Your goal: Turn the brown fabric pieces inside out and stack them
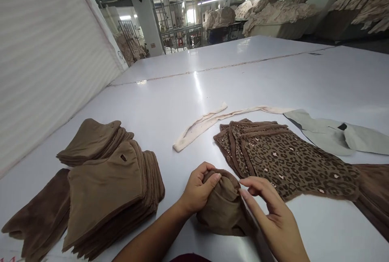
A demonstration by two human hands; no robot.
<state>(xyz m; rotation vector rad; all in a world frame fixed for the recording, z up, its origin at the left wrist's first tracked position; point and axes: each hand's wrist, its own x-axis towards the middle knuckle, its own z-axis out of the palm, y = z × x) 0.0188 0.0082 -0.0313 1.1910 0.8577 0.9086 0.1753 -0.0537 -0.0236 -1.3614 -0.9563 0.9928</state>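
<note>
Close in front of me, a brown fabric piece (223,209) is bunched up, with its smooth side outward and a fuzzy darker edge along the top. My left hand (199,189) grips its upper left edge, thumb on the smooth face and fingers behind. At the upper right edge, the thumb and index finger of my right hand (267,205) pinch the cloth; the other fingers are curled. Right of the hands lies a fanned stack of leopard-print fabric pieces (291,160). To the left are piles of cut brown fabric pieces (106,189), the top one with a small slot.
A pale fabric strip (200,126) curves across the white table (170,95). Grey-green cloth (331,134) lies at the right, above more dark brown fabric (375,185). A white quilted sheet (54,51) rises along the left. Heaped cloth bins (279,26) stand beyond the table.
</note>
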